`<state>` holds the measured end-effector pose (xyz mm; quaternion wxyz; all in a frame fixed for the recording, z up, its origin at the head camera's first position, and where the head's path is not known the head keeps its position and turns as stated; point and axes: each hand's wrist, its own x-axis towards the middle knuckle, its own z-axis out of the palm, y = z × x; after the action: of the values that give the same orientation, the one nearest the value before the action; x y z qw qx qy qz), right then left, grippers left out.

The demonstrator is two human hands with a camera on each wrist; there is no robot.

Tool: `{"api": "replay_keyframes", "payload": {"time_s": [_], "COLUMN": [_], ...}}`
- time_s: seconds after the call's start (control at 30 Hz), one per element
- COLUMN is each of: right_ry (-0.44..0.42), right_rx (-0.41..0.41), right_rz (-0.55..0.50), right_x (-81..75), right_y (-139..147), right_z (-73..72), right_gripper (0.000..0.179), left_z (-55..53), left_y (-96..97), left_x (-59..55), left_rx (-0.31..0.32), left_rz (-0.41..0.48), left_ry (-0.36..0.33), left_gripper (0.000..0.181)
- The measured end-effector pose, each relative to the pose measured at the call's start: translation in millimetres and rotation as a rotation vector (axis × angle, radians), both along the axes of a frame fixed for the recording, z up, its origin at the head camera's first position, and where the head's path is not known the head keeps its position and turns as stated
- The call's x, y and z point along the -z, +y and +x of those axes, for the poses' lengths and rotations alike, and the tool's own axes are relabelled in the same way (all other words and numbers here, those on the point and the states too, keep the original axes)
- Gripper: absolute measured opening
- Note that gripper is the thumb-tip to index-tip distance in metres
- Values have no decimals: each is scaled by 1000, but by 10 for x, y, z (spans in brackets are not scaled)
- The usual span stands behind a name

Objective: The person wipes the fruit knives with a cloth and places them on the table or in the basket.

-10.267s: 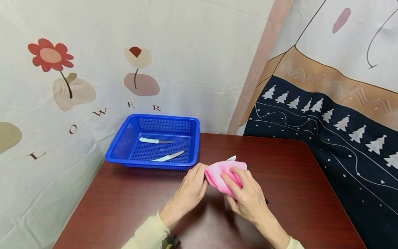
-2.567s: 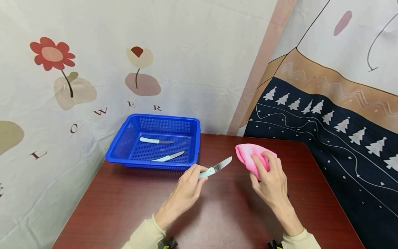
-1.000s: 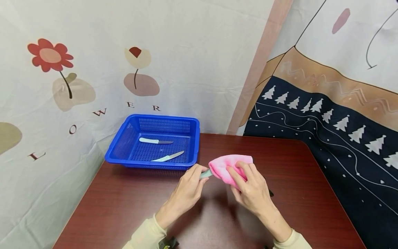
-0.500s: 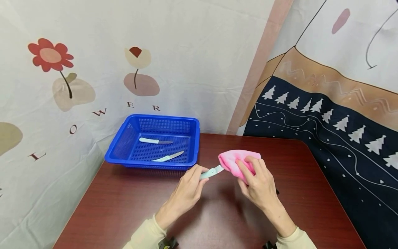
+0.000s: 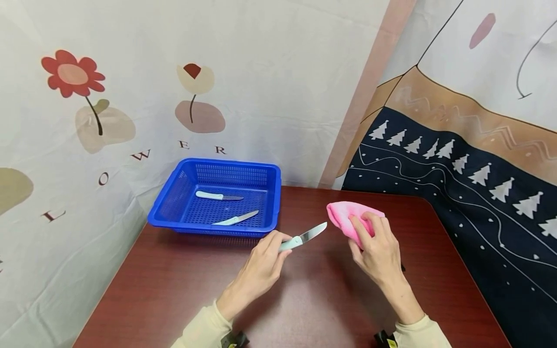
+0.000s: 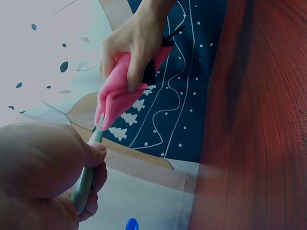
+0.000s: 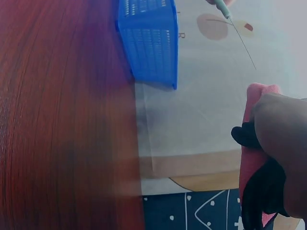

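Observation:
My left hand (image 5: 257,266) grips the pale green handle of a small knife (image 5: 312,233) above the table. The bare blade points right and a little up. In my right hand (image 5: 377,245) I pinch a folded pink cloth (image 5: 345,215), held just right of the blade tip with a small gap between them. The right wrist view shows a black piece (image 7: 261,187) along the pink cloth, beneath my fingers. The left wrist view has my left thumb lying along the knife handle (image 6: 86,182), and the cloth (image 6: 117,91) overlaps the blade there.
A blue plastic basket (image 5: 213,229) stands at the back left of the brown table (image 5: 196,285). Inside lie two more knives, one farther back (image 5: 211,195) and one nearer the front (image 5: 235,220). Printed curtains (image 5: 283,87) hang close behind the table and along its right side.
Earlier the pink cloth was wrapped over the blade; over the last second my right hand has drawn it rightward off the tip, baring the blade. My left hand and the knife have barely moved.

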<state>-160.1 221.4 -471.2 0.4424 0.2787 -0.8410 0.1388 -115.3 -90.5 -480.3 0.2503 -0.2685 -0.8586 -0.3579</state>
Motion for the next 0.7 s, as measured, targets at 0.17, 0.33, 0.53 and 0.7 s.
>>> {"api": "replay_keyframes", "payload": {"time_s": [0.17,0.33,0.53,0.7], "right_ry": [-9,4,52,98], "right_rx": [18,-15,-71,-150], "right_rz": [-17,-37,-36,-11], "right_x": [-3,-20,-67,-97], "right_y": [9,-53,-183,-335], "right_z": [24,81,158,231], "right_gripper": [52,49,37,37], "left_z": [-10,-7,-16,-29], "left_y": [-11,-3,24,49], "left_x": [5,-2,-14,-28], "left_rx": [-3,-11,-12,-11], "left_rz": [3,2,15,22], "left_ry": [-5,-11,2,14], "left_gripper": [23,22,20,20]}}
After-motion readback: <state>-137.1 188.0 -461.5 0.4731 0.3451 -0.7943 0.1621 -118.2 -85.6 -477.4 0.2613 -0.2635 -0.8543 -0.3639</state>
